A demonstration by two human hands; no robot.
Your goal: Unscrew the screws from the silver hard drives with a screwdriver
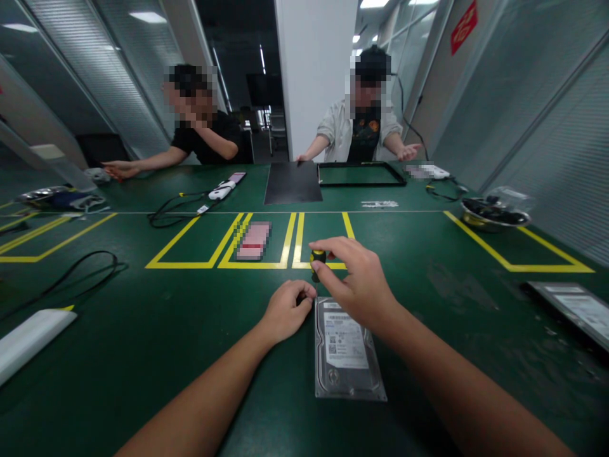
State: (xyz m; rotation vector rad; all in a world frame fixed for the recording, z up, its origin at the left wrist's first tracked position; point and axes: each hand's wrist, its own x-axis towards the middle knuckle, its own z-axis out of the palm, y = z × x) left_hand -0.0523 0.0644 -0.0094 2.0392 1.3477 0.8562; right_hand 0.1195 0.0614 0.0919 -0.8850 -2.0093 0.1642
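Observation:
A hard drive [345, 355] lies flat on the green table in front of me, its white label facing up. My right hand [359, 276] pinches the short yellow-and-black handle of a screwdriver [318, 259], which stands upright over the drive's far left corner. The thin shaft runs down to that corner; its tip is too small to make out. Beside the same corner is my left hand [288, 311], fingers curled and pressed together close to the shaft. Whatever those fingertips may pinch is hidden.
A second hard drive [578, 311] lies at the right edge. Behind it stands a metal bowl [495, 216] of dark items. Yellow tape [181, 265] marks the table; a pink blurred item [254, 241] sits within it. Two people sit opposite, near a black panel [294, 184] and frame [361, 185].

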